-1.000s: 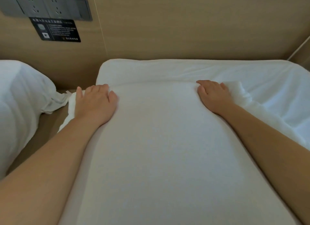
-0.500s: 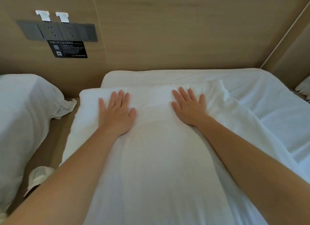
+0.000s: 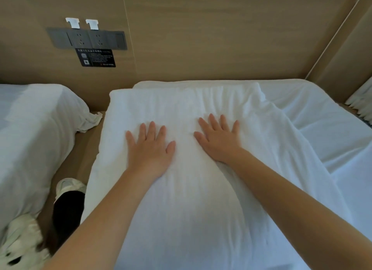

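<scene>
Both palms are pressing flat, fingers straight and spread, gripping nothing: left hand point(image 3: 150, 149) and right hand point(image 3: 219, 141) are sliding back from the far hem of the white terry cloth point(image 3: 181, 219), smoothing it over the white-sheeted bed point(image 3: 322, 112); spreading seems nearly done.

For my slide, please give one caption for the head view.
Left hand and right hand press flat on a white towel over the bed.

This looks like a hotel-style bedroom. A white-sheeted bed point(image 3: 322, 112) on the right and a second bed point(image 3: 30, 128) on the left stand against a wood-panelled wall point(image 3: 221, 38). On the far left of that wall is a grey socket strip point(image 3: 86, 39), with a black printed notice point(image 3: 96, 57) below it.
</scene>
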Action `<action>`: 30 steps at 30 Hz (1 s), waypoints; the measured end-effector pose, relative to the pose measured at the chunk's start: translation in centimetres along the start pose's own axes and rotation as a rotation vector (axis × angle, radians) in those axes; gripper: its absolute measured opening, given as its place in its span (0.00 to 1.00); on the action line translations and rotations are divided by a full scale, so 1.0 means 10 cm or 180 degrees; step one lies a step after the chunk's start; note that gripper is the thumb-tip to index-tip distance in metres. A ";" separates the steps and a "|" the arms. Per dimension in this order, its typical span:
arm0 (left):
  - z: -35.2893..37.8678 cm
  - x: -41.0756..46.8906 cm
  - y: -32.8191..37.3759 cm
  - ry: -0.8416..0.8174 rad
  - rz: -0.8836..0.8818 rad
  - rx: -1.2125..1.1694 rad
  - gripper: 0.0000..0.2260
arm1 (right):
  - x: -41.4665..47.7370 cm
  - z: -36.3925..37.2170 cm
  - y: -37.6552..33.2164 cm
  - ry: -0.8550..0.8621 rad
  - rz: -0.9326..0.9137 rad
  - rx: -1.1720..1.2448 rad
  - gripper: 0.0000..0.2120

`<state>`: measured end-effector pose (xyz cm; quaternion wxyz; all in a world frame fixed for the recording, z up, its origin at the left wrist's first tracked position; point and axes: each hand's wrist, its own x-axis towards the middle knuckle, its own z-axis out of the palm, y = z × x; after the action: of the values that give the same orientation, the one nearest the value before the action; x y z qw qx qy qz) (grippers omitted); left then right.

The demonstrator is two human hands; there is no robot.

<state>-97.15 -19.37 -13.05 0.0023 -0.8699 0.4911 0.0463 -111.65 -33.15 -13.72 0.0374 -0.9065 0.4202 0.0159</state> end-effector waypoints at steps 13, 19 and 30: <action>0.21 -1.19 -0.04 0.0556 0.0047 -0.0140 0.29 | -1.34 0.12 0.32 0.0407 0.0015 0.0011 0.31; 0.48 -1.62 -0.19 0.0920 0.0227 0.0006 0.31 | -1.81 0.35 0.70 0.0746 0.0193 -0.0111 0.34; 0.67 -1.89 -0.10 0.1041 0.0707 0.0404 0.29 | -2.09 0.61 0.49 0.1370 -0.0465 0.0072 0.26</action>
<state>-106.50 -2.36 -18.19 -0.0278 -0.8044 0.5797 -0.1266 -128.87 -19.96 -18.79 -0.0418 -0.9166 0.3519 -0.1853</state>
